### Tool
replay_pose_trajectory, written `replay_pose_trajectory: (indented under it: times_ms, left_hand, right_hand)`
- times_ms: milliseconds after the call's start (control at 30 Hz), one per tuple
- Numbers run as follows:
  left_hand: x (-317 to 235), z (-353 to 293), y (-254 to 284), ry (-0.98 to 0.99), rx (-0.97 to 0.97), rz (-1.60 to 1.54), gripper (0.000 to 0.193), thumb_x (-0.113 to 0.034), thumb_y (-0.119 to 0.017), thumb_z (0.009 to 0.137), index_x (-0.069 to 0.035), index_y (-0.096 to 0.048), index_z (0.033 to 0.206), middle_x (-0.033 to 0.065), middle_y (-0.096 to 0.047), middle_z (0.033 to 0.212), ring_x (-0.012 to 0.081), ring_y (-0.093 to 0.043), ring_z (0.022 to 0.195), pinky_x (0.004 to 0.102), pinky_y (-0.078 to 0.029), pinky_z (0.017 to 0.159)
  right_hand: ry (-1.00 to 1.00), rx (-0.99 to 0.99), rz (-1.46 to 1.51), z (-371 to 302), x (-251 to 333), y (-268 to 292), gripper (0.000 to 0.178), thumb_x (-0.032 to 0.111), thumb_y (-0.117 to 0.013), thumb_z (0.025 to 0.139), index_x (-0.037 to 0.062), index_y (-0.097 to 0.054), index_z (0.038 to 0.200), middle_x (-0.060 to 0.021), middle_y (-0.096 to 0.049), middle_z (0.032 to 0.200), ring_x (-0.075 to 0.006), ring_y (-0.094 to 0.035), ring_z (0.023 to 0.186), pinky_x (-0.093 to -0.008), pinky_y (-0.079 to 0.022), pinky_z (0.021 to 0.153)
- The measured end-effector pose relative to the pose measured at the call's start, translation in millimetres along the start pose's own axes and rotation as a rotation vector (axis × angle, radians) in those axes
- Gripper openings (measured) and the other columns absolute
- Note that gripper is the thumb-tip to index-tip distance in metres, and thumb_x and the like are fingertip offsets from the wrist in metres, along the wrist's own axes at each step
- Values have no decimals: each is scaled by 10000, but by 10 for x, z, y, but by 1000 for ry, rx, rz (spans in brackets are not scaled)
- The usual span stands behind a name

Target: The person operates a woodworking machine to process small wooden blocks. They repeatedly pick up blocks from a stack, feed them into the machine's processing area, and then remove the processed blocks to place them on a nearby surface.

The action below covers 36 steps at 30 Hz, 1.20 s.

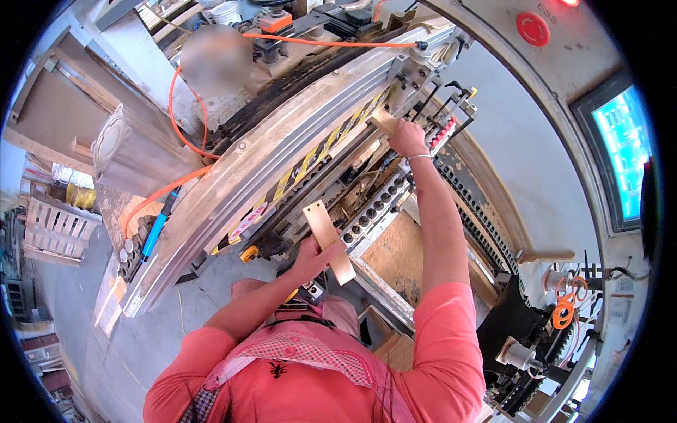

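My left hand (312, 258) is closed around the middle of a flat wooden board (324, 229), which has small holes at its upper end. It holds the board in front of the machine, tilted with the holed end away from me. Farther off and to the right, my right hand (409, 139) grips a second pale wooden piece (383, 122) at the machine's bed. That piece lies by the end of the yellow-and-black striped strip (331, 137); part of it is hidden by my fingers. A row of round black holes (372, 209) runs along a rail between my hands.
A long metal beam (282, 120) spans the machine. An orange hose (317, 42) crosses behind it. A blue tool (156, 233) rests at its left end. On the right are a lit screen (620, 151) and a red stop button (533, 28). Orange scissors (563, 314) hang at lower right.
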<state>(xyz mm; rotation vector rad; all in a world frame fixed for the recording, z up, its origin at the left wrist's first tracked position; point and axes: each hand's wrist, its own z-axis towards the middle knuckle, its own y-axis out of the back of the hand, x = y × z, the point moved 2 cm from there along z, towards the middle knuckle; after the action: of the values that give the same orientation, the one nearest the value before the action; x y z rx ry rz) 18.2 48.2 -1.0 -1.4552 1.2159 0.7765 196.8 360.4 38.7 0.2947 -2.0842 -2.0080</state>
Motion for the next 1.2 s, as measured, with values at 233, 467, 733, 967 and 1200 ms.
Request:
replay_pose_trajectory:
  times_ms: [233,467,733,967,1200]
  left_hand:
    - [-69,-7,-35,-15,-20,-46,313,-147,-570,868,-20,-477,1139,48,-627,902,93,-608,737,211,-467,564]
    - [-43,-3,-20,-20,-28,1,300,-120,-544,874,-14,-469,1144,54,-626,899,97,-609,762,214,-476,582]
    - [-64,5,-10,-18,-23,65,331,-126,-537,872,-7,-456,1169,53,-629,903,87,-600,738,198,-465,554]
    - [-88,7,-5,1,-21,74,331,-132,-545,866,-3,-463,1159,47,-631,888,72,-590,718,184,-447,532]
    - [-35,28,-20,-17,-18,-13,309,-115,-549,866,-4,-467,1143,46,-624,890,84,-592,724,205,-465,563]
  right_hand:
    - [-8,-39,55,-153,134,-33,334,232,-629,711,0,-566,943,-187,-640,891,-325,-627,859,-393,-505,759]
    - [-82,-34,79,-102,160,29,173,152,-597,690,54,-671,813,-156,-658,861,-299,-640,847,-372,-516,743]
    - [-166,37,111,-93,196,105,293,247,-662,660,42,-666,868,-163,-650,900,-299,-634,873,-369,-517,768]
    - [-175,39,118,-84,202,88,276,229,-638,680,46,-669,885,-164,-650,906,-297,-633,877,-365,-513,774]
    - [-175,31,105,-36,227,69,252,208,-627,671,55,-669,866,-151,-654,886,-297,-636,857,-365,-515,753]
